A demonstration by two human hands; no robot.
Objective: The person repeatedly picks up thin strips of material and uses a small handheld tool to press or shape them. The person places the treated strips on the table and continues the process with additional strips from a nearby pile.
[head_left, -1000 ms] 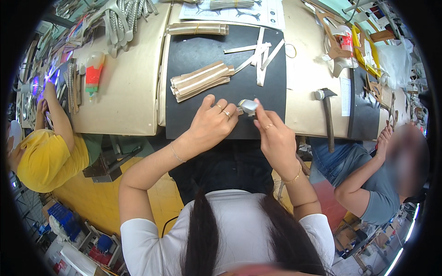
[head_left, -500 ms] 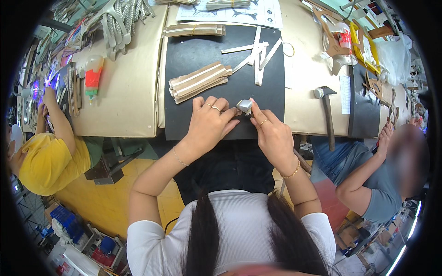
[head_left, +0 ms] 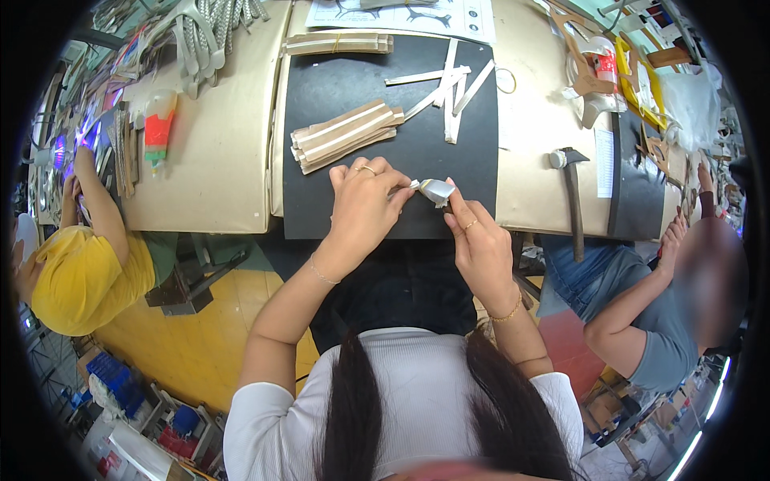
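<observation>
Above the near part of the black mat [head_left: 321,212], a small silver strip-like piece [head_left: 437,191] bends between my hands. My left hand [head_left: 361,210] pinches its pale left end between thumb and forefinger. The fingertips of my right hand [head_left: 484,244] grip the curled silver end. Just beyond my left hand lies a fanned stack of brown strips [head_left: 346,135], each with a white band down the middle. Several narrow white strips [head_left: 473,88] lie loosely crossed farther back on the mat.
A banded bundle of strips [head_left: 340,42] lies at the mat's far edge. A red and green squeeze bottle [head_left: 159,128] is on the left. On the right are a hammer [head_left: 573,200] and a yellow tray [head_left: 642,84]. Co-workers sit on both sides.
My right hand has moved slightly right and downward, drawing apart from my left. The silver piece between them now looks more stretched out.
</observation>
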